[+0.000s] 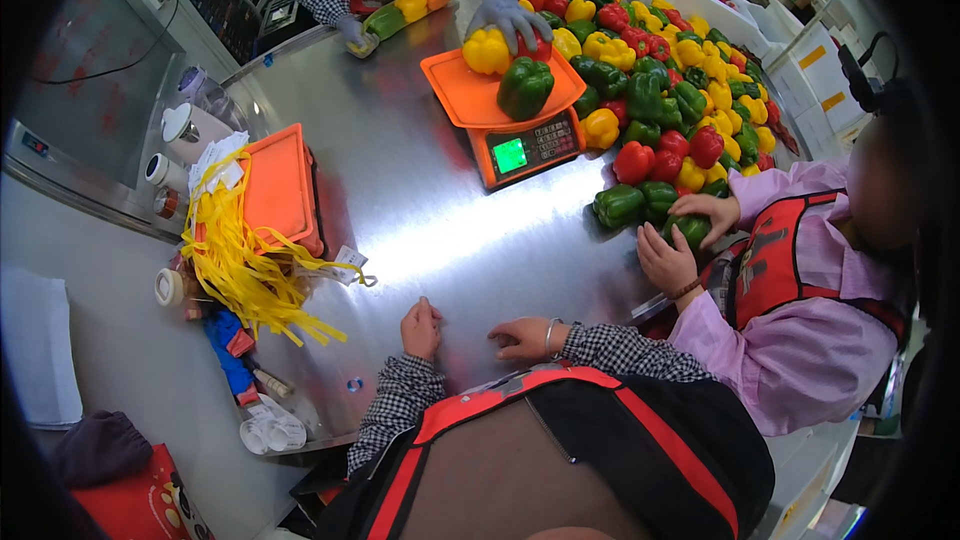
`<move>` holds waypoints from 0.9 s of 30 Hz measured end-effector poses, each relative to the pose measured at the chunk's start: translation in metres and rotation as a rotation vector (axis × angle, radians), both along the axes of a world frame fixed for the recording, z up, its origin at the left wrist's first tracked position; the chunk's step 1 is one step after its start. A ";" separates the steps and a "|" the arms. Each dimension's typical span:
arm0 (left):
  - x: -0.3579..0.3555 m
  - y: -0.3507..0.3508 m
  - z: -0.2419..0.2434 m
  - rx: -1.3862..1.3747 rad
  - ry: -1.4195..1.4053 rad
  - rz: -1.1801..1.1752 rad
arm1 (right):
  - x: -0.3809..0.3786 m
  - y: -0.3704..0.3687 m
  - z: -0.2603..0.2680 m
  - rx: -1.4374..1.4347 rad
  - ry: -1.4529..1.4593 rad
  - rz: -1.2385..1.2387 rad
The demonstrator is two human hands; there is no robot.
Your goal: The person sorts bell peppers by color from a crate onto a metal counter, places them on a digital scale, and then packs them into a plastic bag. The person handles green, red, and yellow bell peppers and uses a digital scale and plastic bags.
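Note:
My left hand rests at the near side of the steel table, its fingers curled together and nothing visible in them. To its right, my right hand lies low over the metal with thumb and fingers apart, holding nothing. Farther off, an orange weighing scale with a lit green display carries a yellow bell pepper, a green bell pepper and a red bell pepper. A co-worker's gloved hand touches the peppers on the scale's pan.
Yellow ribbon ties drape over a second orange scale at left. Peppers are heaped at right, where another co-worker's hands hold a green pepper. The opposite co-worker's other hand is beside a row of three vegetables. Tape rolls sit near left.

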State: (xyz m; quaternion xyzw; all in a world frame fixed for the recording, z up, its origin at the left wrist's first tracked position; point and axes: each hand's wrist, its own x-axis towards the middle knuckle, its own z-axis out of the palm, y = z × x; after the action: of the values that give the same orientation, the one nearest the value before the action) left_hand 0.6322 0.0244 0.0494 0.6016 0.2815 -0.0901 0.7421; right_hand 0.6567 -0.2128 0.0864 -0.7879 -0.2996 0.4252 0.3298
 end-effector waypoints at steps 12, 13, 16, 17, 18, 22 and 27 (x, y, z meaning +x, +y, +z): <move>0.007 -0.003 0.005 0.053 0.033 0.075 | 0.007 0.007 -0.010 0.064 -0.027 0.058; 0.007 -0.004 0.006 0.049 0.042 0.073 | 0.006 0.005 -0.008 0.063 -0.030 0.074; 0.009 -0.004 0.008 0.040 0.054 0.083 | 0.003 -0.005 -0.001 0.060 -0.031 0.089; 0.010 -0.004 0.009 0.047 0.059 0.089 | 0.004 -0.009 0.000 0.063 -0.030 0.093; 0.011 -0.005 0.009 0.051 0.066 0.093 | 0.003 -0.013 -0.002 0.053 -0.034 0.082; 0.013 -0.010 0.011 0.099 0.087 0.101 | 0.006 -0.024 -0.006 0.040 -0.047 0.060; 0.014 -0.011 0.009 0.125 0.104 0.110 | 0.012 -0.023 -0.003 0.088 -0.083 0.096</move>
State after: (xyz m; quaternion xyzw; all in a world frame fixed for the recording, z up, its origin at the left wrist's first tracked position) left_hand 0.6463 0.0131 0.0587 0.6250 0.3573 -0.0624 0.6913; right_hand 0.6685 -0.2358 0.0832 -0.7744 -0.3685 0.3939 0.3306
